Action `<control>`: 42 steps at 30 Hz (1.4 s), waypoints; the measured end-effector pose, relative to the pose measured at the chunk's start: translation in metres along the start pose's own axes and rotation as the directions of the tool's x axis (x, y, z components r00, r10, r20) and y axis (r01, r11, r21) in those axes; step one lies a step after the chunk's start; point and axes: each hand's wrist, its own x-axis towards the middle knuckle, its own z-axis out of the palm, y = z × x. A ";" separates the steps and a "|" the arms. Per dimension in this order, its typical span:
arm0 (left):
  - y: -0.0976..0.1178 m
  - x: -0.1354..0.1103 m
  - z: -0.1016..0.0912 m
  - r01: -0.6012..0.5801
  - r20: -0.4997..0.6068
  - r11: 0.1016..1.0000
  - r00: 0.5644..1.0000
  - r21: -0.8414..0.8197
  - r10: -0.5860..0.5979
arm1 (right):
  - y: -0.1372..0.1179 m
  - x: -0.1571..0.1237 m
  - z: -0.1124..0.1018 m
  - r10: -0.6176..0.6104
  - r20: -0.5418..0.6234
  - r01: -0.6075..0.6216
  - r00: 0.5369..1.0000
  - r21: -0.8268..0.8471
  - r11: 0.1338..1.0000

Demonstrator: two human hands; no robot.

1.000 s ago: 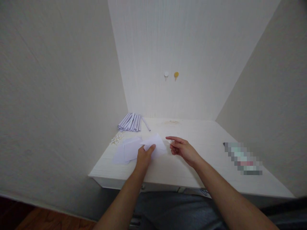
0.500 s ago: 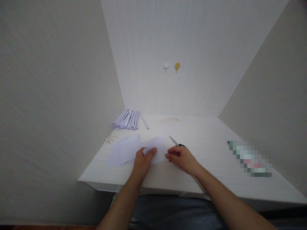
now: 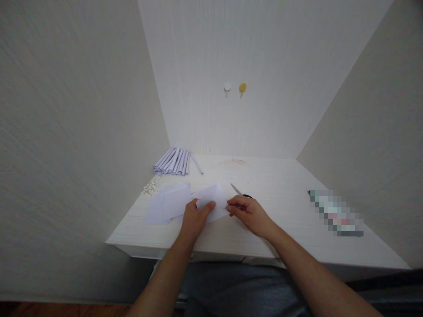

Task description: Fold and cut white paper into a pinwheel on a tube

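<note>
My left hand [image 3: 195, 216] grips a white sheet of paper [image 3: 208, 192], with its thumb lying on top. At the sheet's right edge, the fingers of my right hand [image 3: 246, 211] are pinched together on the paper; whether anything small is also between them I cannot make out. Just behind my right hand lies a pair of scissors [image 3: 237, 189], blades pointing away to the left, its handles partly hidden. More loose white sheets [image 3: 175, 204] overlap on the table to the left of my left hand.
Several rolled paper tubes [image 3: 172, 162] are stacked at the table's back left. Short white-tipped sticks [image 3: 152, 186] lie scattered in front of them. A blurred-out packet [image 3: 337, 213] rests at the right. White [image 3: 227, 87] and yellow [image 3: 243, 87] hooks hang on the wall behind the table [image 3: 277, 180].
My right fingertips have risen slightly along the sheet's right edge, and the paper appears more bent there. My left hand keeps its grip. The whole view has shifted a little.
</note>
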 end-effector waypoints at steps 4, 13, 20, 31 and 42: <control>0.001 -0.002 0.000 -0.006 0.005 1.000 1.000 0.000 0.006 | 0.001 0.001 0.002 0.048 -0.086 -0.052 0.995 -0.046 0.998; 0.003 -0.004 -0.001 -0.051 -0.145 0.997 0.988 0.060 0.060 | -0.002 0.002 0.004 0.128 -0.191 -0.127 0.973 0.016 0.992; 0.007 -0.010 0.002 -0.070 -0.139 0.995 0.987 0.075 0.080 | -0.006 0.004 0.022 0.322 -0.099 -0.295 0.941 0.218 0.930; 0.006 -0.010 0.000 -0.072 -0.061 0.996 0.995 0.058 0.075 | -0.008 0.004 0.018 0.390 -0.026 -0.347 0.920 0.402 0.847; 0.003 -0.008 -0.001 -0.044 -0.092 0.998 0.995 0.053 0.049 | 0.000 0.006 0.019 0.294 -0.110 -0.211 0.949 0.468 0.858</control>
